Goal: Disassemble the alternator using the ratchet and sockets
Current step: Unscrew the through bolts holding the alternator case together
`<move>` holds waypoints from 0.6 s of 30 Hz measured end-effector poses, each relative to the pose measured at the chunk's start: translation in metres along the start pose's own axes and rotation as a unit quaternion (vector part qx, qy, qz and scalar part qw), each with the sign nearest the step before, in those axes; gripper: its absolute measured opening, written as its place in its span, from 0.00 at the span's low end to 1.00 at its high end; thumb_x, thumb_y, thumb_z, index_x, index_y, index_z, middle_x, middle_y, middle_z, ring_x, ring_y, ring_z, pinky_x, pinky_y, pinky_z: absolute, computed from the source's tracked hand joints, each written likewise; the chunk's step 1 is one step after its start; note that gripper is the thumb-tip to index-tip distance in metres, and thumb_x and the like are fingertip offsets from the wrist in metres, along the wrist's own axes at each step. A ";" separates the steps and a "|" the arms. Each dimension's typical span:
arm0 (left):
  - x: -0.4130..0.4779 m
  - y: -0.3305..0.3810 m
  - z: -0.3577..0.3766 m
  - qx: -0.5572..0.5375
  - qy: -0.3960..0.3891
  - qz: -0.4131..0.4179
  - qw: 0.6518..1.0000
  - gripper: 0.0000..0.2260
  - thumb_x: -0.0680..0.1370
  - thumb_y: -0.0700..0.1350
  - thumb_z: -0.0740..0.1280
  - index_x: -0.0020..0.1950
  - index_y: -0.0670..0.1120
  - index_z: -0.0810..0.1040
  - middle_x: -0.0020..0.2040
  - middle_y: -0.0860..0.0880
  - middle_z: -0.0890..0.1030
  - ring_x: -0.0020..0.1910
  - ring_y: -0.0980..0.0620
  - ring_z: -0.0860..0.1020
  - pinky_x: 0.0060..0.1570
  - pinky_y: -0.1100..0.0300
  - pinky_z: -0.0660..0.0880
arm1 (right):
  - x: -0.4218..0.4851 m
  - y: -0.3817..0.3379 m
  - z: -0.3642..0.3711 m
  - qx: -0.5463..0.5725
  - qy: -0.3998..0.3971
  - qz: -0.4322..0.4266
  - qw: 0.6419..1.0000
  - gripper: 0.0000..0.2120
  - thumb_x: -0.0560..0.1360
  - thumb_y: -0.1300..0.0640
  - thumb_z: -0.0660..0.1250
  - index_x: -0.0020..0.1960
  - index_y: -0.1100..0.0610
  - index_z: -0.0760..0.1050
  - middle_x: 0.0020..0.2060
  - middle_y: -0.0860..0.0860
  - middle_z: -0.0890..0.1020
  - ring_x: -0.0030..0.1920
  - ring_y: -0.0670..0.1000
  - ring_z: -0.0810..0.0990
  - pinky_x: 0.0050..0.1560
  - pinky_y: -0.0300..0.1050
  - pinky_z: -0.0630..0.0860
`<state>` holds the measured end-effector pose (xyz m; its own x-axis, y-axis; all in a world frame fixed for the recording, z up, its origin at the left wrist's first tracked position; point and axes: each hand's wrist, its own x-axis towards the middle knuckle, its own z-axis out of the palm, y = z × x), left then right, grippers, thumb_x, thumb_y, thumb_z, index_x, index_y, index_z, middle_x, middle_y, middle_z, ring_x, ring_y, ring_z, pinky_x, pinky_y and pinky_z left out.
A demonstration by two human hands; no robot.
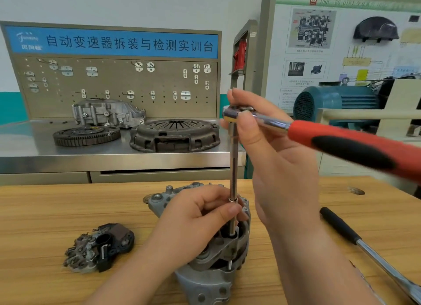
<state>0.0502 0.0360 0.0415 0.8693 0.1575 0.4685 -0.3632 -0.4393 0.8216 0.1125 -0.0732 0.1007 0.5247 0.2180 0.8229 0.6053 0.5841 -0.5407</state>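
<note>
Head: extension (233,163) vertical, ratchet (337,143) handle right.

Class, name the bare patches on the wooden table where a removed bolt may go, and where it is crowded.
Bare: the wooden table left of the grey metal alternator, beyond the black rectifier part; also behind the black-handled steel bar. Crowded: centre, at left hand and right hand.

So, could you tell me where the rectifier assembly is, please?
Head view: the rectifier assembly lies on the wooden table, left of the alternator.
</note>
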 end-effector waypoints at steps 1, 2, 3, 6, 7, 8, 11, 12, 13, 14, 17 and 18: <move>0.000 0.000 0.000 0.005 -0.001 0.001 1.000 0.10 0.75 0.54 0.68 0.48 0.49 0.82 0.41 0.54 0.86 0.46 0.56 0.84 0.52 0.59 0.76 | 0.001 -0.002 0.001 0.047 -0.007 0.044 0.998 0.10 0.76 0.50 0.66 0.57 0.48 0.78 0.53 0.45 0.84 0.53 0.50 0.84 0.57 0.44 0.78; 0.000 -0.001 0.000 0.009 -0.004 0.000 1.000 0.08 0.77 0.53 0.68 0.48 0.50 0.82 0.41 0.54 0.86 0.46 0.56 0.84 0.52 0.59 0.77 | 0.002 -0.004 0.001 0.112 -0.020 0.101 0.988 0.12 0.77 0.48 0.64 0.58 0.49 0.78 0.53 0.46 0.85 0.50 0.51 0.85 0.53 0.43 0.79; 0.000 -0.001 0.000 0.011 -0.010 0.000 1.000 0.07 0.76 0.51 0.66 0.49 0.51 0.82 0.42 0.54 0.86 0.46 0.55 0.84 0.52 0.59 0.77 | 0.004 -0.004 -0.001 0.176 -0.034 0.151 0.972 0.15 0.77 0.46 0.61 0.59 0.51 0.77 0.53 0.47 0.85 0.47 0.52 0.85 0.51 0.43 0.80; -0.001 0.001 0.000 0.012 -0.024 0.004 1.000 0.09 0.76 0.47 0.63 0.51 0.51 0.82 0.44 0.54 0.86 0.48 0.55 0.84 0.53 0.58 0.78 | 0.006 -0.004 -0.005 0.247 -0.051 0.230 0.940 0.22 0.73 0.43 0.56 0.61 0.53 0.75 0.51 0.49 0.86 0.45 0.52 0.86 0.49 0.44 0.78; -0.001 0.001 0.000 0.017 -0.026 0.006 1.000 0.09 0.76 0.46 0.63 0.51 0.51 0.82 0.43 0.54 0.86 0.47 0.54 0.84 0.53 0.57 0.78 | 0.005 -0.004 -0.005 0.243 -0.048 0.228 0.942 0.22 0.72 0.43 0.57 0.60 0.52 0.76 0.51 0.49 0.86 0.45 0.51 0.85 0.49 0.44 0.78; -0.001 0.001 0.000 0.016 -0.024 0.006 1.000 0.08 0.76 0.47 0.64 0.50 0.51 0.82 0.43 0.54 0.86 0.47 0.54 0.84 0.53 0.57 0.78 | 0.004 -0.003 -0.003 0.224 -0.041 0.209 0.951 0.20 0.72 0.44 0.58 0.59 0.51 0.76 0.51 0.49 0.86 0.46 0.51 0.85 0.50 0.44 0.78; 0.001 -0.001 -0.002 -0.003 -0.004 0.001 1.000 0.07 0.74 0.51 0.70 0.47 0.49 0.82 0.41 0.53 0.87 0.46 0.55 0.84 0.52 0.59 0.77 | 0.004 -0.005 -0.003 0.087 -0.016 0.094 0.992 0.11 0.76 0.49 0.65 0.57 0.44 0.77 0.54 0.47 0.85 0.54 0.47 0.83 0.58 0.44 0.78; 0.001 -0.002 -0.002 -0.009 0.001 0.000 1.000 0.10 0.71 0.52 0.69 0.47 0.47 0.82 0.41 0.52 0.87 0.46 0.55 0.84 0.52 0.59 0.77 | 0.004 -0.006 -0.004 0.007 -0.024 0.051 0.998 0.11 0.75 0.50 0.65 0.57 0.41 0.76 0.55 0.44 0.84 0.56 0.44 0.82 0.61 0.44 0.77; 0.001 -0.003 -0.002 -0.014 0.003 0.000 1.000 0.12 0.70 0.51 0.68 0.48 0.46 0.82 0.42 0.52 0.87 0.46 0.55 0.84 0.52 0.59 0.77 | 0.004 -0.006 -0.003 -0.053 -0.039 0.026 0.998 0.13 0.74 0.50 0.65 0.57 0.38 0.74 0.55 0.41 0.83 0.57 0.42 0.81 0.62 0.44 0.76; 0.001 -0.003 -0.002 -0.015 0.003 -0.002 1.000 0.13 0.70 0.51 0.69 0.49 0.46 0.82 0.42 0.51 0.87 0.46 0.54 0.84 0.52 0.58 0.76 | 0.003 -0.005 -0.002 -0.073 -0.045 0.015 0.996 0.13 0.74 0.50 0.65 0.57 0.37 0.74 0.54 0.39 0.82 0.57 0.41 0.80 0.62 0.43 0.76; 0.001 -0.002 -0.001 0.004 -0.009 -0.001 1.000 0.09 0.76 0.51 0.68 0.51 0.48 0.82 0.44 0.52 0.86 0.47 0.53 0.84 0.53 0.56 0.77 | 0.001 -0.006 0.002 0.126 -0.027 0.093 0.987 0.12 0.76 0.51 0.63 0.58 0.45 0.77 0.56 0.46 0.84 0.52 0.50 0.84 0.58 0.45 0.78; 0.001 -0.002 -0.001 0.014 -0.017 0.001 1.000 0.09 0.77 0.50 0.66 0.52 0.49 0.82 0.45 0.52 0.86 0.48 0.53 0.84 0.54 0.54 0.78 | 0.001 -0.006 0.002 0.197 -0.032 0.132 0.971 0.13 0.76 0.50 0.62 0.58 0.49 0.77 0.55 0.48 0.84 0.49 0.52 0.85 0.55 0.44 0.80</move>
<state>0.0510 0.0377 0.0409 0.8794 0.1260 0.4592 -0.3568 -0.4640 0.8108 0.1086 -0.0749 0.1046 0.5848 0.4413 0.6806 0.1723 0.7523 -0.6359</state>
